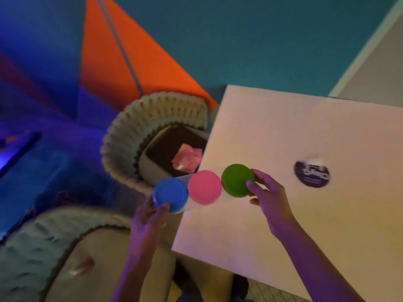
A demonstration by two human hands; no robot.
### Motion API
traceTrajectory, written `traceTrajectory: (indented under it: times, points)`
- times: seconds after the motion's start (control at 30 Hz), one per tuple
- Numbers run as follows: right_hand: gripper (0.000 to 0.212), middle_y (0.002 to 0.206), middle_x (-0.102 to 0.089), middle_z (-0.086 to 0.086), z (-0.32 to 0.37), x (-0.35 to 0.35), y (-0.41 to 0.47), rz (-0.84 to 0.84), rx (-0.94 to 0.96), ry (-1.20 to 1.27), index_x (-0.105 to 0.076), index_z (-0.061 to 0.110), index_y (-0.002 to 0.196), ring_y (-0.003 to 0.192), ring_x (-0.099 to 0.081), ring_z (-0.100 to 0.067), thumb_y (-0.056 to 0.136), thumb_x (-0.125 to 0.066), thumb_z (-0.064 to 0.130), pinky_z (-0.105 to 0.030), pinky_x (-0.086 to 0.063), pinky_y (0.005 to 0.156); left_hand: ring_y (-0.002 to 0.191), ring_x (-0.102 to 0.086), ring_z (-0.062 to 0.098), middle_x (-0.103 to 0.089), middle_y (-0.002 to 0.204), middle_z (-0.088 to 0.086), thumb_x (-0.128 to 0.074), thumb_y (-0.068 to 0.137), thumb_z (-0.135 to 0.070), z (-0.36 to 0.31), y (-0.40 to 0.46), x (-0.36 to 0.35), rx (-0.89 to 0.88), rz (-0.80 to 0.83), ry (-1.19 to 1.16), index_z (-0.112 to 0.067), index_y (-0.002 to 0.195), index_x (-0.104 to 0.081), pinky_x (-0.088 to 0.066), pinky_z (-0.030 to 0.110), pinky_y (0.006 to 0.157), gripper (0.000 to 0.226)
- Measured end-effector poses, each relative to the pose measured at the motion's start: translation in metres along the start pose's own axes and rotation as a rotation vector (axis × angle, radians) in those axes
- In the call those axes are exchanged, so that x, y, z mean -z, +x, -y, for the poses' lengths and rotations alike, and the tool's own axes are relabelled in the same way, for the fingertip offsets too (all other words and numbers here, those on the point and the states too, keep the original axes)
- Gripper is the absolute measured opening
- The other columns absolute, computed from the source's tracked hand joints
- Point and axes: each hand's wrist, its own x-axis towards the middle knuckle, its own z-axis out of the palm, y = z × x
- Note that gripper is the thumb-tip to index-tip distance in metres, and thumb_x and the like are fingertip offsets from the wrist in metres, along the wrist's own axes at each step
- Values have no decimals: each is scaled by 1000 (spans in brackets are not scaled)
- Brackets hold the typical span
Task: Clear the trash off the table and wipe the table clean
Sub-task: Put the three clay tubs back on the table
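Three round lidded tubs sit in a row at the left edge of the pale square table (294, 131): a blue tub (170, 194), a pink tub (204, 186) and a green tub (237, 180). My left hand (150, 216) grips the blue tub, which hangs past the table edge. My right hand (269, 195) holds the green tub from its right side. The pink tub lies between them, touching both. A round dark sticker (311, 173) is on the tabletop to the right.
A woven armchair (139, 131) stands left of the table, with a pink crumpled cloth or paper (187, 159) on its dark seat. A second cushioned chair (72, 247) is at the lower left, under my left arm. An orange panel (122, 55) rises behind.
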Motion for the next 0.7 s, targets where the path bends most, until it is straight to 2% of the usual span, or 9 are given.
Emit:
traceTrajectory:
  times: [0.07, 0.17, 0.23, 0.37, 0.47, 0.53, 0.6, 0.7]
  points:
    - [36, 119, -68, -1, -1, 32, 1, -57, -11, 32, -66, 21, 127, 86, -66, -17, 92, -68, 12, -30, -51, 63, 93, -70, 9, -77, 99, -6, -70, 75, -37, -1, 2, -29, 6, 47, 35, -36, 110, -70, -54, 29, 72, 35]
    - [36, 118, -69, -5, -2, 86, 1, -167, -29, 99, -67, 20, 125, 83, -64, -16, 91, -69, 11, -30, -51, 63, 100, -69, 15, -73, 107, -2, -73, 69, -49, -7, 6, -80, 23, 128, 71, -34, 124, -65, -54, 26, 68, 57]
    - [35, 116, -69, -8, -4, 114, 2, -238, -38, 147, -68, 20, 124, 81, -63, -15, 90, -69, 10, -29, -51, 61, 103, -67, 14, -70, 110, -4, -73, 69, -51, -15, 10, -111, 15, 214, 107, -33, 129, -61, -53, 29, 71, 65]
    - [33, 116, -68, -11, -6, 159, 9, -373, -50, 226, -68, 18, 123, 81, -62, -15, 91, -67, 7, -30, -52, 63, 95, -66, 8, -66, 116, 1, -72, 53, -63, -30, 29, -169, -14, 355, 188, -28, 131, -61, -55, 30, 73, 87]
    - [34, 115, -67, -6, -2, 183, 28, -458, -51, 281, -69, 20, 120, 86, -62, -19, 90, -66, 3, -32, -52, 66, 93, -67, 1, -63, 120, -2, -73, 55, -65, -42, 48, -210, -46, 486, 267, -31, 133, -60, -52, 25, 72, 86]
    - [35, 112, -65, -5, 4, 195, 45, -503, -56, 300, -69, 21, 119, 85, -62, -19, 90, -66, 2, -34, -53, 69, 95, -66, 7, -62, 119, -2, -73, 54, -66, -50, 62, -234, -70, 543, 308, -33, 132, -60, -51, 24, 71, 87]
    - [39, 114, -64, -6, 9, 205, 63, -531, -71, 301, -66, 17, 127, 85, -61, -20, 90, -67, 3, -35, -53, 73, 99, -65, 12, -61, 119, -2, -73, 51, -68, -58, 81, -255, -87, 580, 347, -34, 131, -59, -51, 25, 73, 88]
    - [44, 122, -64, -10, 21, 217, 97, -540, -69, 303, -61, 14, 132, 95, -62, -23, 90, -66, 3, -35, -53, 77, 104, -64, 12, -60, 121, -3, -72, 48, -70, -66, 114, -288, -84, 645, 409, -33, 133, -56, -51, 25, 77, 94]
